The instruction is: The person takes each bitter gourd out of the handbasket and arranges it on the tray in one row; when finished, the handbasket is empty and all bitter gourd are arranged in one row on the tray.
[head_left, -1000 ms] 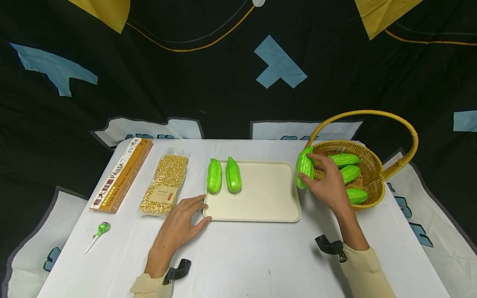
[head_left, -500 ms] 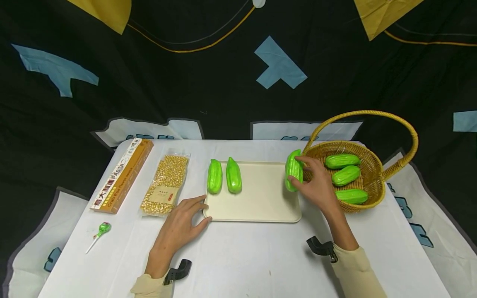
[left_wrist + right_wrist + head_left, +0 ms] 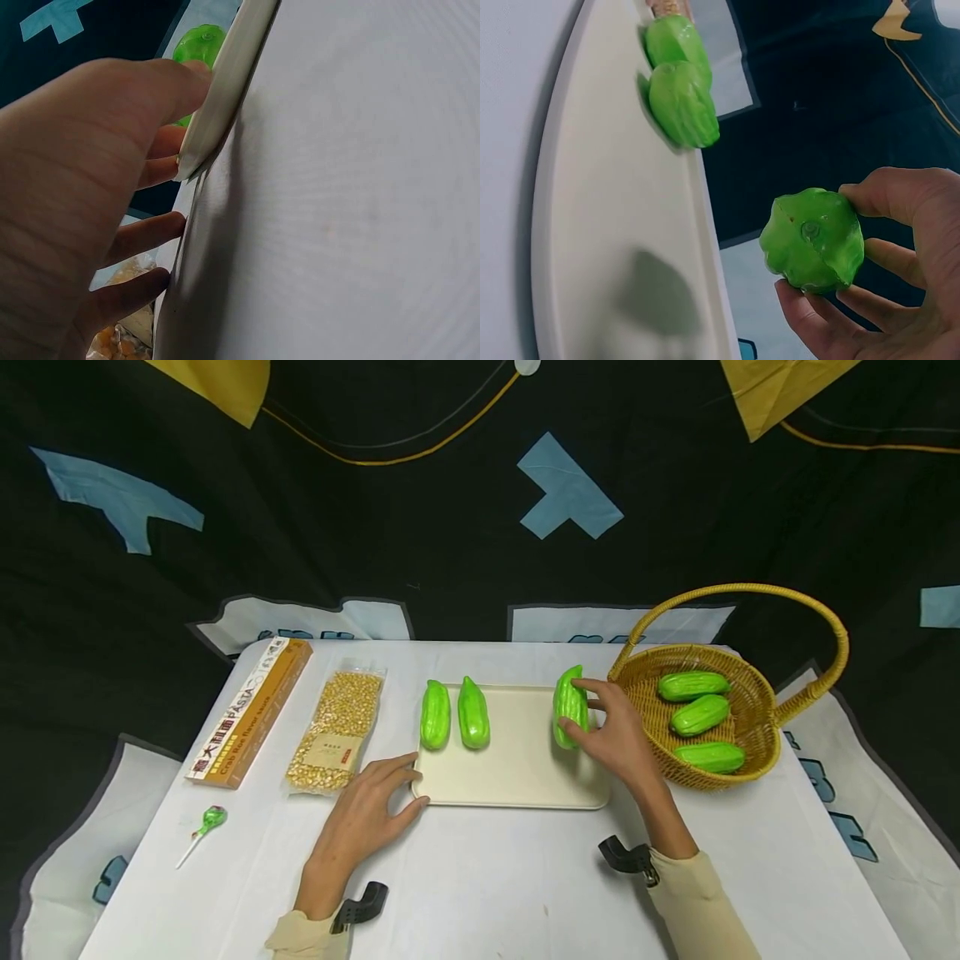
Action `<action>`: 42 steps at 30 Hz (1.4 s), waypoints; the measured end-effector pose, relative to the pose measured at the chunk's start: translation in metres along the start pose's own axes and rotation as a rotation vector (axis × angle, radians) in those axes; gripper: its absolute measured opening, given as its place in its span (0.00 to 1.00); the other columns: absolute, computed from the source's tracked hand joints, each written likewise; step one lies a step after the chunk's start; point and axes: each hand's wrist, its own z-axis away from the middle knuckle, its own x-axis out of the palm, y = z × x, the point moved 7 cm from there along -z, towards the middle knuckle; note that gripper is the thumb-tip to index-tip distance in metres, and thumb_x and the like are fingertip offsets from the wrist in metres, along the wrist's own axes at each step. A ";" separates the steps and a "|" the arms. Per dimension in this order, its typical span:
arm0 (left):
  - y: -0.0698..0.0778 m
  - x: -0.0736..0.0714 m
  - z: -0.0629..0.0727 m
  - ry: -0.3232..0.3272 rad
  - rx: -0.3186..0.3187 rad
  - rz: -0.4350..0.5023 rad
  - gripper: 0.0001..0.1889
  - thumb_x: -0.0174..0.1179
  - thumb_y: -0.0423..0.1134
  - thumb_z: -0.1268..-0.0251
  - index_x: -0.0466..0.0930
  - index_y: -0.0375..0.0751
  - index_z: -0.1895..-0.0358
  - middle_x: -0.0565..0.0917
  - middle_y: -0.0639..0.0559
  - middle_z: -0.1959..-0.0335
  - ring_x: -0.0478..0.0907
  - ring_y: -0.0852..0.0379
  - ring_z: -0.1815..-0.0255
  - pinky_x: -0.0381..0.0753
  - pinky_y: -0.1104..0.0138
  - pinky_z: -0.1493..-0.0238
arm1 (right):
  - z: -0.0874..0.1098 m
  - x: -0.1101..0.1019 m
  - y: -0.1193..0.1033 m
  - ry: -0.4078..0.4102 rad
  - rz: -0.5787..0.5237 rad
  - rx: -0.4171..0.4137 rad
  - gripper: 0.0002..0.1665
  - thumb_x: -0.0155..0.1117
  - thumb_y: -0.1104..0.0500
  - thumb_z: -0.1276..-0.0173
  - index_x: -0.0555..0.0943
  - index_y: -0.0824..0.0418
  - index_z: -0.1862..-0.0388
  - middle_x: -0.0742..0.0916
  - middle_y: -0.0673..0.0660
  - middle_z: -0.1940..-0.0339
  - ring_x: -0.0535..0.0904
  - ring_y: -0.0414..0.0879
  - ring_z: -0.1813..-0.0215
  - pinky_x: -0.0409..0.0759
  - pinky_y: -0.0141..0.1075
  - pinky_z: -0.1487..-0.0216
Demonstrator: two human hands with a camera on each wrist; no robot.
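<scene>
Right hand (image 3: 618, 739) grips a green gourd (image 3: 571, 707) between thumb and curled fingers, held clear above the right part of the cream tray (image 3: 525, 777); its long axis runs away from the person, parallel to the two gourds (image 3: 454, 717) lying at the tray's left end. Left hand (image 3: 367, 814), fingers relaxed, rests against the tray's near-left corner, farther from the held gourd.

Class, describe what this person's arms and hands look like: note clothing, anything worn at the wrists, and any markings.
Both hands, the left hand and the right hand, are bare, with no gloves, rings or markings visible. Each forearm ends in a pale cream long sleeve pushed back from the wrist. A small black camera mount sits at each wrist, the left one likewise black.
</scene>
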 end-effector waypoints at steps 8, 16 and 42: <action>0.000 -0.001 -0.001 -0.005 -0.002 0.003 0.19 0.79 0.49 0.36 0.90 0.43 0.48 0.84 0.45 0.31 0.82 0.43 0.33 0.82 0.49 0.30 | -0.005 0.014 0.000 -0.020 -0.002 0.030 0.40 0.82 0.59 0.36 0.78 0.61 0.26 0.78 0.69 0.27 0.83 0.70 0.35 0.85 0.64 0.37; 0.000 -0.001 -0.002 -0.007 -0.008 0.003 0.19 0.78 0.50 0.36 0.90 0.44 0.48 0.84 0.46 0.31 0.82 0.43 0.33 0.82 0.49 0.30 | -0.010 0.032 -0.002 -0.054 -0.013 0.043 0.40 0.82 0.58 0.36 0.78 0.60 0.26 0.77 0.68 0.25 0.83 0.69 0.34 0.85 0.63 0.36; 0.000 -0.002 0.000 0.008 -0.009 0.008 0.19 0.79 0.49 0.37 0.90 0.44 0.49 0.85 0.46 0.32 0.84 0.44 0.36 0.85 0.50 0.35 | -0.028 0.086 -0.001 -0.155 0.000 0.037 0.39 0.80 0.55 0.33 0.77 0.60 0.25 0.78 0.68 0.26 0.83 0.65 0.34 0.84 0.57 0.33</action>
